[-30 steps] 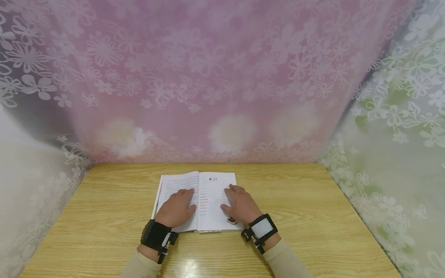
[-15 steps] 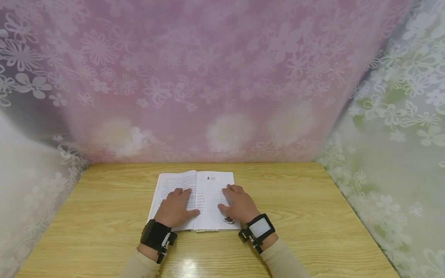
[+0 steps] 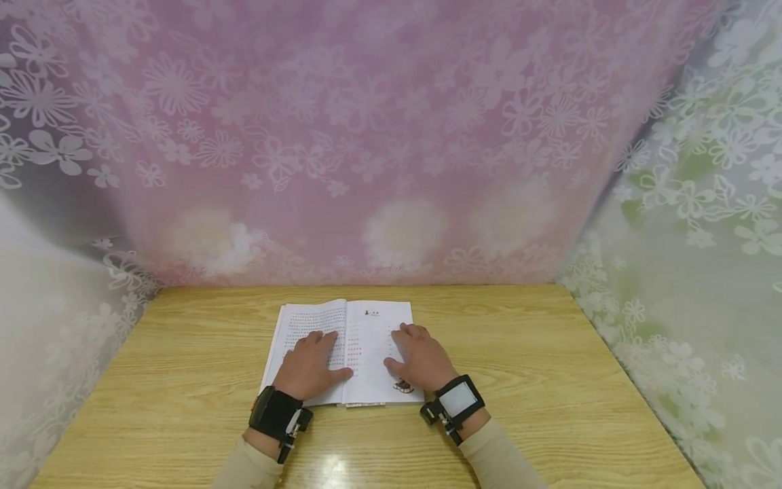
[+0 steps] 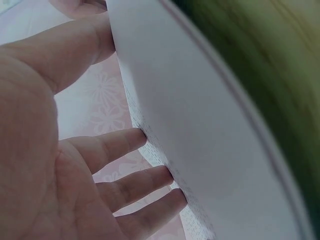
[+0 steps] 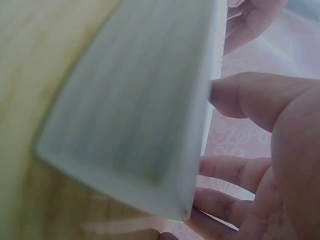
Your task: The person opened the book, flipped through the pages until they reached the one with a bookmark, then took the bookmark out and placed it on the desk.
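An open book (image 3: pixel 375 326) lies on the wooden table, printed text on its left page and a short heading with coloured lines on its right page. My left hand (image 3: pixel 308 367) rests on the left page, fingers spread, its thumb reaching over the centre fold. In the left wrist view its fingertips (image 4: pixel 137 136) touch the page surface. On the right page's outer part rests my right hand (image 3: pixel 424 360), fingers extended. The right wrist view shows its thumb and fingertips against the book (image 5: pixel 135 100). A small picture near the lower right corner is partly covered by this hand.
The wooden table (image 3: pixel 519 353) extends around the book on all sides. A pink floral curtain (image 3: pixel 342 170) hangs behind the table's far edge, with pale floral cloth (image 3: pixel 702 272) at the right. Each wrist wears a black strapped camera (image 3: pixel 277 415).
My left thumb has stretched rightward across the fold onto the right page. The left pages' outer edge lies slightly differently, and the right hand stays in place on the book.
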A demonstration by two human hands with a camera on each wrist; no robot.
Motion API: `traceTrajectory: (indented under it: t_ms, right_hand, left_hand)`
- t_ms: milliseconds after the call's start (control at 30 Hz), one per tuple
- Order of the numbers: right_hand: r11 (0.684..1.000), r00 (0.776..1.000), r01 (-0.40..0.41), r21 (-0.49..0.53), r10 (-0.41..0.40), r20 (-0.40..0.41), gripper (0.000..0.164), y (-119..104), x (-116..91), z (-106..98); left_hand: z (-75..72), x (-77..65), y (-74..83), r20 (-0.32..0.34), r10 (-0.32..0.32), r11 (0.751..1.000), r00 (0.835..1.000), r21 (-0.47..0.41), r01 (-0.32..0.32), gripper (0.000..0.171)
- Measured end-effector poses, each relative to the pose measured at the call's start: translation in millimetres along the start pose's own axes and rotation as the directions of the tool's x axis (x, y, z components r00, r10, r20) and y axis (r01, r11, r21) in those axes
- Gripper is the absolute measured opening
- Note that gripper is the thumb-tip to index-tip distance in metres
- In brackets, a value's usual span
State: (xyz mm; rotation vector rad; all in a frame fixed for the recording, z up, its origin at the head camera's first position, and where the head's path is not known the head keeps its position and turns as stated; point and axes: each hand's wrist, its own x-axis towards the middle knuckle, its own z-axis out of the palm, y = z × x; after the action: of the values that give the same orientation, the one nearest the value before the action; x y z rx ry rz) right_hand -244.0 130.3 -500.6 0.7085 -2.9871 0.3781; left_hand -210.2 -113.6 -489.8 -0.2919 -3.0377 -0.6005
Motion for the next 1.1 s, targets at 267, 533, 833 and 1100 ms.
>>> traceTrajectory:
  t_ms: [267,533,833,1100]
  right_hand:
    - [0.999,1.000,-0.018,0.042,0.017,0.004,0.063,4,1,3]
    - [0.988,0.996,-0.082,0.133,0.079,0.027,0.081,8,3,4]
    - [0.985,0.993,-0.115,0.131,0.111,0.038,0.092,8,0,2]
    - [0.992,0.999,-0.049,0.116,0.049,0.003,0.066,-3,0,-10]
  left_hand:
    - [0.0,0.8,1.6,0.009,-0.013,1.000,1.000,0.004,0.013,0.081]
    - [0.9,1.1,0.5,0.003,-0.003,1.000,1.000,0.010,0.003,0.082]
    - [1.7,0.4,0.8,0.008,0.006,1.000,1.000,0.008,-0.006,0.081]
    - [-0.3,-0.3,3.1,0.030,-0.015,1.000,0.999,0.006,0.015,0.081]
